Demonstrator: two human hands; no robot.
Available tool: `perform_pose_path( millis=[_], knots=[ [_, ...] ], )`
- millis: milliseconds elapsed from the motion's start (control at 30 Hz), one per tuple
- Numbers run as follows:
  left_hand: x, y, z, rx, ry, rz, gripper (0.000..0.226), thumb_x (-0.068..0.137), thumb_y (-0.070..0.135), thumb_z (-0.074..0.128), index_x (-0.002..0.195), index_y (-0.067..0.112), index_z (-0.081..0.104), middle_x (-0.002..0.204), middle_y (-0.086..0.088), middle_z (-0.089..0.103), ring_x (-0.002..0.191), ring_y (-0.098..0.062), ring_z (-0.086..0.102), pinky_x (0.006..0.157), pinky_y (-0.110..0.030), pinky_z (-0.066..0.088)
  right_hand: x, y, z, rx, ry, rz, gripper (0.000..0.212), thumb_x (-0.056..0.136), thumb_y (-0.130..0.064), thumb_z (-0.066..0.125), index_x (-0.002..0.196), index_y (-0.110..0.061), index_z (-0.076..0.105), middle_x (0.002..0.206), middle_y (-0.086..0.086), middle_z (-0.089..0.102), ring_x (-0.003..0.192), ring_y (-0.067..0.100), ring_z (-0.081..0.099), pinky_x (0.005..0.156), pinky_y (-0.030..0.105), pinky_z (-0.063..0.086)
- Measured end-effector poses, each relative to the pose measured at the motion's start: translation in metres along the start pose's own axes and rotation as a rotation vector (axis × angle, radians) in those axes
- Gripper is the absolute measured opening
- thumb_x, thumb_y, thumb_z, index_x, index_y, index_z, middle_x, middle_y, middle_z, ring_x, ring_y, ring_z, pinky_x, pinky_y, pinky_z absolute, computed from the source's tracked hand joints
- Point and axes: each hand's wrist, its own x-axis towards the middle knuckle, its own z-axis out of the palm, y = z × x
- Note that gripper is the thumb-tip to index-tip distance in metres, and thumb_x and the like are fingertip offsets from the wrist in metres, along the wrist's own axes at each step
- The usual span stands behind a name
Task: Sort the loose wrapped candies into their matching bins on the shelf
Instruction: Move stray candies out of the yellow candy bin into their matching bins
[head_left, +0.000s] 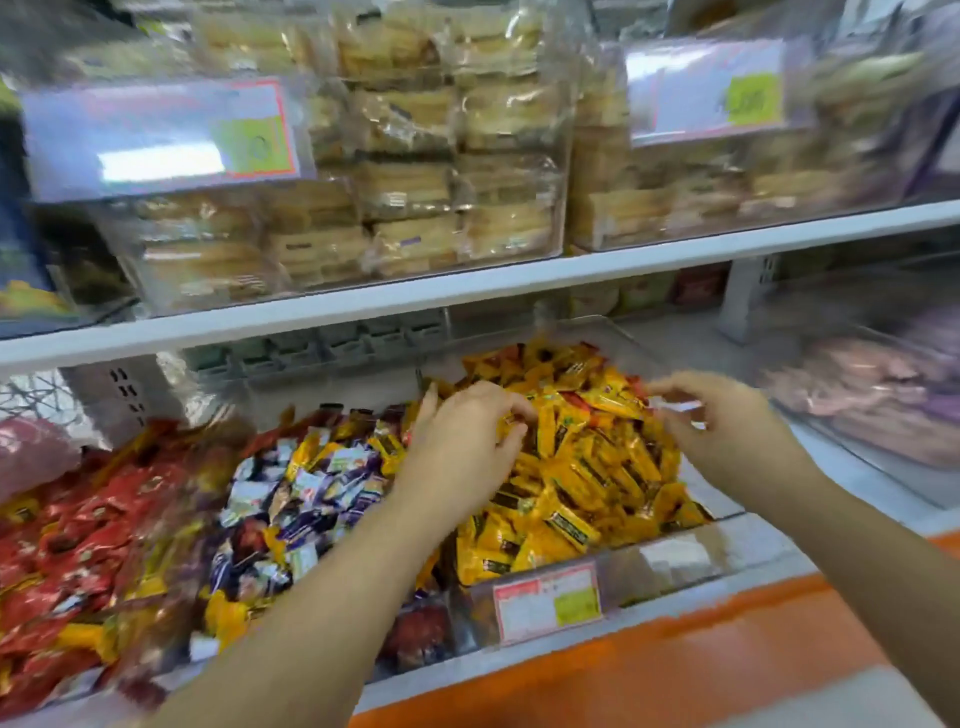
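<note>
Oblong yellow candies (582, 467) lie jumbled, mostly diagonal.

A white metal shelf (467, 288) crosses the view on perforated white brackets (743, 306), carrying clear boxes (171, 291) of pale wrapped biscuits (405, 187) with glare-washed price labels (161, 135), while an orange strip (675, 670) runs along the front below.

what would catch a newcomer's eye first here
The bright heap of yellow candies in the centre-right bin, with the left hand and right hand both over it. Next, the red candies at far left and stacked biscuit packs on the upper shelf.
</note>
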Motion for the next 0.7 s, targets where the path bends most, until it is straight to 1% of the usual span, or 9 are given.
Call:
perform_pose_path(
  millis=[100,167,200,300,367,433,500,600,700],
  knots=[
    [0.026,0.008,0.001,-0.001,0.003,0.032,0.023,0.093,0.027,0.055,0.114,0.033,0.062,0.12,0.007,0.061,0.114,-0.013,0.055,0.1,-0.04,0.043,0.0,0.008,-0.004,0.032,0.021,-0.055,0.022,0.09,-0.006,0.057,0.108,-0.015,0.068,0.104,-0.006,0.058,0.089,0.008,0.055,0.075,0.004,0.038],
    [0.045,0.016,0.006,0.002,-0.067,0.03,0.028,0.094,0.028,0.055,0.121,0.033,0.058,0.123,0.006,0.061,0.115,-0.014,0.054,0.098,-0.033,0.045,0.001,0.011,-0.005,0.066,0.036,-0.087,0.023,0.09,-0.006,0.057,0.108,-0.016,0.068,0.102,-0.011,0.059,0.088,0.005,0.056,0.076,-0.002,0.038],
    [0.054,0.02,0.012,0.014,-0.113,0.034,0.031,0.094,0.028,0.055,0.125,0.032,0.056,0.127,0.005,0.059,0.118,-0.014,0.053,0.098,-0.031,0.044,0.002,0.012,-0.007,0.086,0.036,-0.092,0.023,0.09,-0.006,0.057,0.107,-0.019,0.068,0.099,-0.015,0.059,0.086,0.002,0.057,0.076,-0.003,0.039],
    [0.077,0.029,0.035,0.073,-0.229,0.06,0.043,0.094,0.031,0.055,0.136,0.027,0.048,0.138,0.003,0.052,0.124,-0.015,0.05,0.098,-0.028,0.041,0.004,0.016,-0.012,0.145,0.043,-0.097,0.025,0.09,-0.006,0.058,0.102,-0.027,0.066,0.093,-0.026,0.056,0.082,-0.008,0.057,0.073,0.0,0.042],
    [0.088,0.029,0.048,0.115,-0.28,0.05,0.049,0.092,0.034,0.058,0.139,0.025,0.044,0.139,0.001,0.051,0.125,-0.017,0.049,0.102,-0.031,0.042,0.003,0.019,-0.012,0.172,0.039,-0.108,0.025,0.09,-0.006,0.058,0.103,-0.025,0.067,0.095,-0.021,0.06,0.081,-0.01,0.058,0.073,0.0,0.042],
    [0.094,0.027,0.055,0.15,-0.324,0.052,0.054,0.088,0.037,0.062,0.138,0.026,0.044,0.138,0.001,0.052,0.123,-0.018,0.05,0.101,-0.036,0.044,0.003,0.022,-0.011,0.185,0.015,-0.107,0.026,0.09,-0.006,0.058,0.105,-0.024,0.068,0.099,-0.014,0.062,0.087,-0.007,0.059,0.077,0.0,0.042],
    [0.094,0.025,0.056,0.145,-0.387,0.06,0.055,0.085,0.039,0.066,0.136,0.029,0.047,0.134,0.002,0.053,0.118,-0.017,0.052,0.096,-0.032,0.045,0.003,0.024,-0.011,0.178,-0.003,-0.109,0.027,0.089,-0.005,0.058,0.105,-0.024,0.068,0.102,-0.012,0.064,0.092,-0.003,0.059,0.081,0.002,0.043],
    [0.091,0.024,0.05,0.062,-0.485,0.045,0.051,0.085,0.035,0.067,0.133,0.031,0.05,0.128,0.005,0.056,0.106,-0.011,0.055,0.087,-0.024,0.044,0.003,0.024,-0.011,0.167,-0.008,-0.118,0.026,0.088,-0.005,0.059,0.106,-0.023,0.068,0.106,-0.008,0.065,0.094,0.0,0.059,0.084,0.006,0.043],
    [0.089,0.025,0.045,0.042,-0.542,0.041,0.047,0.086,0.029,0.067,0.13,0.032,0.052,0.121,0.008,0.06,0.096,-0.006,0.058,0.081,-0.022,0.047,0.006,0.019,-0.012,0.088,-0.064,-0.12,0.027,0.09,-0.01,0.058,0.113,-0.023,0.065,0.114,-0.007,0.062,0.097,0.004,0.058,0.084,0.009,0.046]
  ],
)
